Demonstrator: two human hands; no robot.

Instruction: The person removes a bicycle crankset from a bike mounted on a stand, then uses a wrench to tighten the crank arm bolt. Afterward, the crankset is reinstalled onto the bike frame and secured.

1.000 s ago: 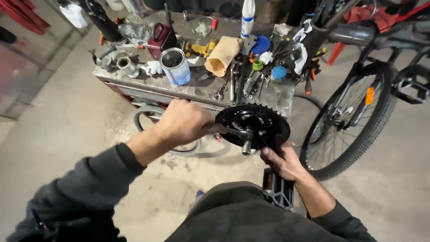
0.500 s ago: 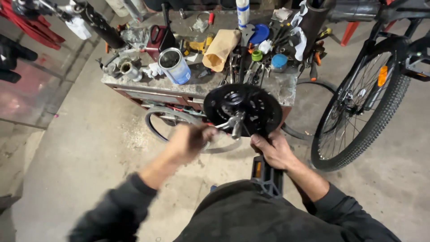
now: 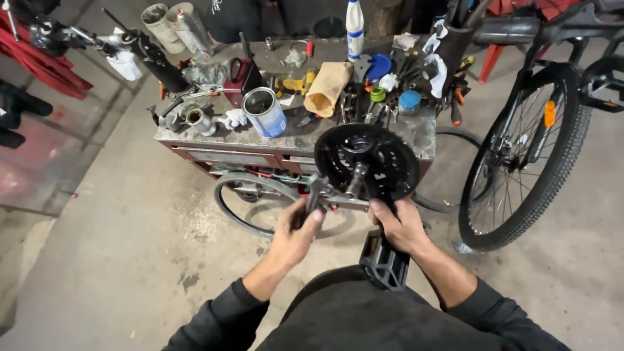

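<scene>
The black crankset (image 3: 369,161) is hanging in the air just before the cluttered counter (image 3: 426,133), its pedal (image 3: 385,261) pointing down. The right hand (image 3: 402,224) is clenching its grip around the crank arm, while the left hand (image 3: 296,231) is gripping a wrench (image 3: 314,192) beside the axle; 1 bicycle wheel (image 3: 523,149) is standing at the right.

Chainring (image 3: 374,156): matt black metal, bare steel axle (image 3: 354,184) at centre. Pedal (image 3: 385,260): black plastic, ribbed, slightly glossy. Tool (image 3: 312,195) in left hand (image 3: 294,231): dark dull metal. Tin (image 3: 264,112): shiny metal, blue label. Bag (image 3: 327,88): crumpled brown paper. Bench (image 3: 234,138) top: worn, grimy metal. Tyre (image 3: 569,140): knobby matt rubber. Floor (image 3: 110,260): rough stained concrete.
</scene>
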